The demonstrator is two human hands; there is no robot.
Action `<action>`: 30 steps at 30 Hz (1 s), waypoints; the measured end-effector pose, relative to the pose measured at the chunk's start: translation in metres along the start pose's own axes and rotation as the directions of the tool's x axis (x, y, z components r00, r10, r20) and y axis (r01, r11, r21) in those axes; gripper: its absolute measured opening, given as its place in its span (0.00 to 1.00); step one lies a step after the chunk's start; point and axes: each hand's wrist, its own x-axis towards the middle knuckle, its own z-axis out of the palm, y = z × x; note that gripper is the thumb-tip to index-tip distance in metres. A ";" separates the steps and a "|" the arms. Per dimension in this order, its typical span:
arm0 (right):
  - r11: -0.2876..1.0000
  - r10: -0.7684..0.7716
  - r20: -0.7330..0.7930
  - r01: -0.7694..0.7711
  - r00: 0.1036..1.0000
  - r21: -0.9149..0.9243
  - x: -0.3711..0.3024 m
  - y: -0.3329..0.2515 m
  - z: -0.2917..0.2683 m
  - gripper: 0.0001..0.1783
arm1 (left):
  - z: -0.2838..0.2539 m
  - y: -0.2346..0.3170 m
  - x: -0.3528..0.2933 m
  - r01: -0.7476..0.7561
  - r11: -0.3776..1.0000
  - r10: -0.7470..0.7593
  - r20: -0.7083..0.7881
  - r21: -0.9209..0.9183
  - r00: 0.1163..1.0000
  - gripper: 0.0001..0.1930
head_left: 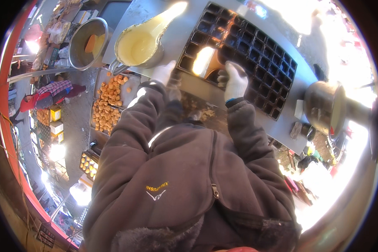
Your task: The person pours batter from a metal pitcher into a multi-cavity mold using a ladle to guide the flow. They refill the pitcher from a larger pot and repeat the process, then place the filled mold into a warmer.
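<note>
Jug of pale liquid stands close by the left hand, at its eleven o'clock, presumably for easy reach; that hand's grip: cannot tell. Brown object lies at ten o'clock from the right hand, fingers curled, hold uncertain; mould tray spreads from its nine o'clock round to four.

Right hand: covers some cups of the baking tray; from where one stands, whether its fingers pinch anything is unclear. Left hand: lower fingers lost in shadow. Jug: tapered end washed out by glare. Pot: contents hidden by its wall. Distant person: too small for detail. Jacket: cut off below.
</note>
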 end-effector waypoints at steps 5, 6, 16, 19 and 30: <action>0.997 -0.045 -0.157 0.054 0.986 0.051 0.003 0.010 -0.090 0.16 | 0.016 -0.024 0.004 -0.099 0.994 0.096 -0.063 -0.046 0.993 0.30; 0.995 -0.073 -0.170 0.082 0.983 0.050 0.002 0.012 -0.107 0.16 | 0.016 -0.027 0.003 -0.117 0.993 0.114 -0.084 -0.030 0.990 0.30; 0.991 -0.109 -0.485 0.132 0.868 0.013 0.001 -0.001 -0.324 0.15 | 0.054 -0.049 -0.009 -0.132 0.987 0.141 -0.103 0.092 0.985 0.26; 0.976 -0.219 -0.525 0.190 0.822 -0.109 0.009 -0.002 -0.386 0.15 | 0.063 -0.052 -0.010 -0.161 0.979 0.176 -0.125 0.123 0.976 0.27; 0.776 -0.482 -0.368 0.193 0.795 -0.600 0.027 -0.019 -0.470 0.15 | 0.074 -0.066 -0.007 -0.238 0.950 0.280 -0.215 0.204 0.936 0.27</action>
